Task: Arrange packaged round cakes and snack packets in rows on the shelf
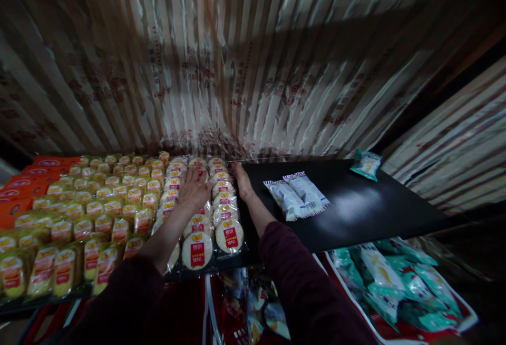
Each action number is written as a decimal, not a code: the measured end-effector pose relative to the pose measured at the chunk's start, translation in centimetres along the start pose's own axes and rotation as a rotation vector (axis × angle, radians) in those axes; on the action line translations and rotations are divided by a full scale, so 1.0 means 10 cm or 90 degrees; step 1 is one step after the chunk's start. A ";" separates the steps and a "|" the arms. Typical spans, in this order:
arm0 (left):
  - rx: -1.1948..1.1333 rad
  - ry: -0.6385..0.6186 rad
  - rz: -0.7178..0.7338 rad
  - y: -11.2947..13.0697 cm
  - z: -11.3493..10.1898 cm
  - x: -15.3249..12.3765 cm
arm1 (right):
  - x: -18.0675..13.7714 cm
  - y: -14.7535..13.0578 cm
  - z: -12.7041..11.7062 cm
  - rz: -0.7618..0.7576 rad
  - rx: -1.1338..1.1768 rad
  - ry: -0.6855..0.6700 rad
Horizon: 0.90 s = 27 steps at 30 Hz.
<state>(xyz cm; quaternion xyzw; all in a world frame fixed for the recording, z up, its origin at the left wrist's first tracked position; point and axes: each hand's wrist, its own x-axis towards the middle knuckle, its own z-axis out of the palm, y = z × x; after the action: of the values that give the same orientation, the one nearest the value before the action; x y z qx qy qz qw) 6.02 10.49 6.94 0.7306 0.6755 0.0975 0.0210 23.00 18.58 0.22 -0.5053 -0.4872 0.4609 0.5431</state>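
While left hand (193, 187) spreads over crackers (196, 251) | right hand (242, 183) flat alongside | crate (468, 318): green packets (413, 284)

Rice crackers (196, 250) sit in rows on the shelf (379, 218), wrapped snacks (79, 210) left of them, boxes (23, 183) past those. Two packets (288, 197) lie right, a lone pouch (366, 165) further right. Sheeting (221, 60) behind everything. Hard to see, but looks like bags (381, 271) in a basket (471, 317) underneath, right side.
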 end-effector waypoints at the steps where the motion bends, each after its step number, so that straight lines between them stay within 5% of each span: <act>1: -0.002 0.006 0.007 0.00 -0.02 -0.03 | -0.07 -0.01 -0.02 0.003 0.018 0.006; 11: 0.014 0.205 0.115 0.06 -0.06 -0.93 | -1.02 -0.03 -0.25 -0.045 0.081 0.019; 15: -0.001 0.221 0.118 0.12 0.04 -1.27 | -1.21 -0.08 -0.18 -0.017 0.054 0.000; 20: -0.008 0.203 0.105 0.14 0.22 -1.37 | -1.29 -0.12 -0.04 0.030 0.093 -0.030; 27: -0.027 0.191 0.105 0.13 0.29 -1.35 | -1.27 0.00 -0.03 -0.040 -0.017 0.002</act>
<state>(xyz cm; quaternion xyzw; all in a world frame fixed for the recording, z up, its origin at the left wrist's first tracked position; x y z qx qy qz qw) 6.88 -2.69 2.81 0.7600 0.6069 0.2211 -0.0722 22.07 5.93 -0.56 -0.4975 -0.5081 0.4365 0.5512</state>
